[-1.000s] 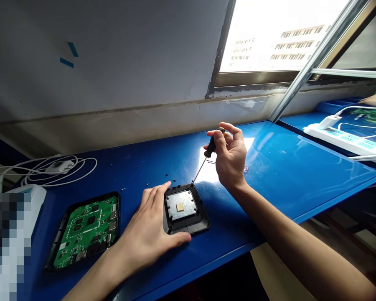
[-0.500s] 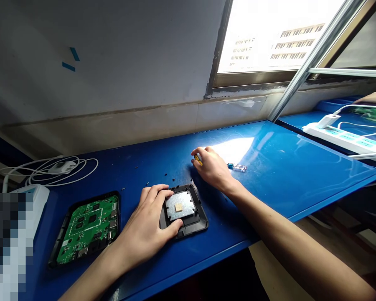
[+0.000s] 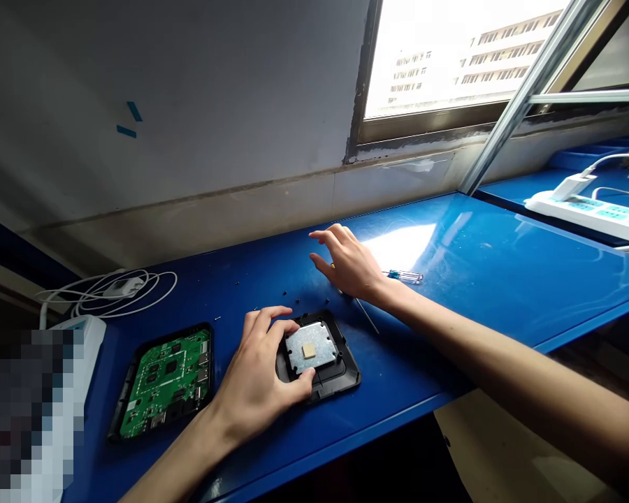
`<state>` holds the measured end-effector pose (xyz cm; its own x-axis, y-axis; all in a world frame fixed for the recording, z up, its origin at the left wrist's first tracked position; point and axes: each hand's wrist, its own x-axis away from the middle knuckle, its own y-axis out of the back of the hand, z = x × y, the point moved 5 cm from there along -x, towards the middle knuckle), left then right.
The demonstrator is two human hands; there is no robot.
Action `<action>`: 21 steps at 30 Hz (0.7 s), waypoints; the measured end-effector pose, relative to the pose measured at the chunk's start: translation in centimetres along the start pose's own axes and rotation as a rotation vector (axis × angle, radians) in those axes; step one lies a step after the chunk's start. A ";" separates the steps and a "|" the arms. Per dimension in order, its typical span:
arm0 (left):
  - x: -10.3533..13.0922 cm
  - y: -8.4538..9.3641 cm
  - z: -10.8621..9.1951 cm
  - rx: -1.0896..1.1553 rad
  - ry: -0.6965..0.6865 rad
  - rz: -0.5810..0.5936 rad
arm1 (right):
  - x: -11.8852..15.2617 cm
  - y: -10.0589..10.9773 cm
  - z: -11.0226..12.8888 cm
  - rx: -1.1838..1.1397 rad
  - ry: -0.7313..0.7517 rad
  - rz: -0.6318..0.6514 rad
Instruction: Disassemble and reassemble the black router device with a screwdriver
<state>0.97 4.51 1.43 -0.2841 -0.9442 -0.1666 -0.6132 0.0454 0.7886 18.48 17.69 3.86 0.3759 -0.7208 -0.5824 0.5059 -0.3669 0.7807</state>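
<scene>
My left hand grips the left side of a black plastic cover, fingertips and thumb at the edges of the silver metal plate inside it. A small beige pad sits on the plate. My right hand is open, fingers apart, over the tabletop. Beneath it lies a screwdriver, its shaft pointing toward me and its yellow handle mostly hidden. A clear-and-blue screwdriver handle lies just right of that wrist. Several small screws lie beyond the cover.
Left of my left hand, a green circuit board sits in a black housing. A coiled white cable with an adapter lies at the back left. A white power strip is at the far right, beside a metal frame post.
My right hand has opened its fingers and let go of the yellow-handled screwdriver, which now lies on the table. My left hand stays at the cover. The view has shifted slightly.
</scene>
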 end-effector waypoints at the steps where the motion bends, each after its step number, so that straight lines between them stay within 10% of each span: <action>1: 0.0 0.0 0.0 0.004 -0.003 -0.008 | 0.0 -0.2 -0.1 -0.019 0.057 -0.012; 12: 0.2 1.2 -1.0 -0.064 -0.154 -0.122 | 1.1 2.8 0.1 -0.242 0.199 -0.368; 21: 0.4 4.2 -1.6 -0.331 -0.332 -0.430 | 2.3 3.0 2.9 -0.544 0.414 -0.119</action>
<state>-0.53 3.82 5.63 -0.3088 -0.7016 -0.6422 -0.4783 -0.4691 0.7424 18.59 13.21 5.49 0.5040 -0.3705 -0.7802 0.8389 -0.0048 0.5442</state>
